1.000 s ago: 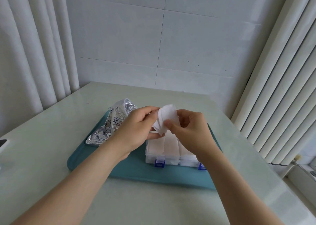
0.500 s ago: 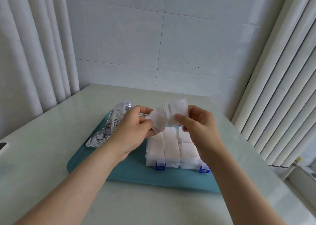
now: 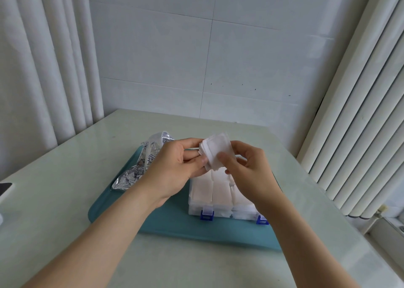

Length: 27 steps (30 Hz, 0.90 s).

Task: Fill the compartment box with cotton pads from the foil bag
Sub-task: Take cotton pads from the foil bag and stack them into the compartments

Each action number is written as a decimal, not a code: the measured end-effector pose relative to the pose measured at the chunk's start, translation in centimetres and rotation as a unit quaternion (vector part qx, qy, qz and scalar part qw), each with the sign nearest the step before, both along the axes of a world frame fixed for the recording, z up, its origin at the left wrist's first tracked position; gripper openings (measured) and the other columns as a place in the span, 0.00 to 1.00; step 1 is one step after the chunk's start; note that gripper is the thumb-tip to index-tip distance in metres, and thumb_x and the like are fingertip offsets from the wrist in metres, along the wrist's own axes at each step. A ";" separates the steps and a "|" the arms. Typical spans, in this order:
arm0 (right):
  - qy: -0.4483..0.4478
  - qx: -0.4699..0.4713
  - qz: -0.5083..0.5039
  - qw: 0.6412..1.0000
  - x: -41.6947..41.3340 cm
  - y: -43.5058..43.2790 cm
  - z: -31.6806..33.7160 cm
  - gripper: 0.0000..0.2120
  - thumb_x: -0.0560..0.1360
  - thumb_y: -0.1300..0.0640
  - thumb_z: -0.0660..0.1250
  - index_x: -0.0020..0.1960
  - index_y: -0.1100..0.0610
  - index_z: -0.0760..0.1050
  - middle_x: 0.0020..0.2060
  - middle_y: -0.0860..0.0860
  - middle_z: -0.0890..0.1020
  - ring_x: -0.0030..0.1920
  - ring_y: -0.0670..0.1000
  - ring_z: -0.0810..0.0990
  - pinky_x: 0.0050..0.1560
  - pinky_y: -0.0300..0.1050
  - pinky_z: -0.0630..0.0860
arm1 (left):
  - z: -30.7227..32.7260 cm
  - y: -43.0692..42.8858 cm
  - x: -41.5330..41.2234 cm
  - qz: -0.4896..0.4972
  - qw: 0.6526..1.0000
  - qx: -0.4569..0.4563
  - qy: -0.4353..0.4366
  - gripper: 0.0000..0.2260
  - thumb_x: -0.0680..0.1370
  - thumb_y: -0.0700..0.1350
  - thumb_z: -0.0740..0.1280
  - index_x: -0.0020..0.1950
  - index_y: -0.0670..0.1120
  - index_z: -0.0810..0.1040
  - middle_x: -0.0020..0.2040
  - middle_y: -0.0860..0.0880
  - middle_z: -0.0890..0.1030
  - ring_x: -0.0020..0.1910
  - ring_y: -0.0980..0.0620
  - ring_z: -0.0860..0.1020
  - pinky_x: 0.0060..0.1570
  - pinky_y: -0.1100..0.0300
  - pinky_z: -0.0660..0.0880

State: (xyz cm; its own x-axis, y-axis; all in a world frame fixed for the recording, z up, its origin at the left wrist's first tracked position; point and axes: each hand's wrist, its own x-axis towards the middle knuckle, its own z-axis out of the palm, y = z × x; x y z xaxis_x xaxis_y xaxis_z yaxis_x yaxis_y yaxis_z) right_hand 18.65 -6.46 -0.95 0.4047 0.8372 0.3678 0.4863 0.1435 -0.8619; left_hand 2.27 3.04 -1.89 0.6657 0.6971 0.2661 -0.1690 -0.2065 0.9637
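A small stack of white cotton pads (image 3: 216, 150) is held above the box, pinched from the left by my left hand (image 3: 175, 167) and from the right by my right hand (image 3: 247, 167). Below them a clear compartment box (image 3: 211, 193) with blue latches holds white pads in its visible compartments; my right wrist covers its right part. The crumpled silver foil bag (image 3: 140, 167) lies on the tray to the left, its open mouth at the far end, partly behind my left hand.
Box and bag sit on a teal tray (image 3: 175, 222) on a pale green table (image 3: 65, 189). Pale curtains hang at the left and right, a tiled wall behind. A dark-and-white object (image 3: 5, 191) pokes in at the left edge.
The pads, fanned apart between the two hands half a second ago, are now gathered into one stack. Both hands have drawn closer together above the box.
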 end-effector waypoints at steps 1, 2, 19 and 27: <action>0.013 -0.008 0.008 1.000 0.0 0.0 0.1 0.09 0.83 0.59 0.67 0.56 0.50 0.84 0.46 0.45 0.87 0.46 0.49 0.85 0.47 0.48 0.82 | 0.0 0.0 0.0 0.002 1.000 0.003 -0.001 0.15 0.85 0.33 0.65 0.69 0.44 0.80 0.56 0.45 0.88 0.59 0.48 0.86 0.61 0.55 0.82; 0.022 -0.016 0.014 1.000 0.0 0.0 0.2 0.08 0.83 0.58 0.66 0.57 0.51 0.84 0.46 0.46 0.87 0.46 0.48 0.85 0.47 0.47 0.82 | -0.1 0.0 0.0 0.006 1.000 0.007 0.000 0.14 0.85 0.34 0.65 0.68 0.44 0.81 0.55 0.45 0.89 0.59 0.48 0.86 0.61 0.56 0.82; 0.221 -0.050 0.084 0.970 0.6 0.1 0.2 0.13 0.81 0.65 0.61 0.59 0.60 0.82 0.46 0.59 0.87 0.44 0.55 0.85 0.50 0.54 0.76 | -0.3 0.2 0.2 0.019 0.998 -0.062 -0.019 0.11 0.83 0.36 0.68 0.66 0.42 0.82 0.56 0.43 0.88 0.57 0.44 0.87 0.59 0.51 0.84; 0.313 -0.067 0.138 0.937 -0.1 0.0 0.6 0.14 0.79 0.66 0.57 0.56 0.66 0.80 0.43 0.61 0.83 0.41 0.55 0.81 0.46 0.51 0.74 | -0.3 0.1 0.1 0.045 0.998 -0.032 0.008 0.07 0.82 0.37 0.71 0.60 0.43 0.85 0.50 0.44 0.89 0.52 0.45 0.88 0.57 0.52 0.84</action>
State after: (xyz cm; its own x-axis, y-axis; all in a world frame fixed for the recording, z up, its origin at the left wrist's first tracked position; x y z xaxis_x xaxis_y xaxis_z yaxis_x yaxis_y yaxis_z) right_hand 18.55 -6.49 -0.40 0.2676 0.9634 0.0138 -0.1608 0.0588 -0.9852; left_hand 2.38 3.12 -2.23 0.6032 0.7697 0.2091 -0.1363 -0.1588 0.9779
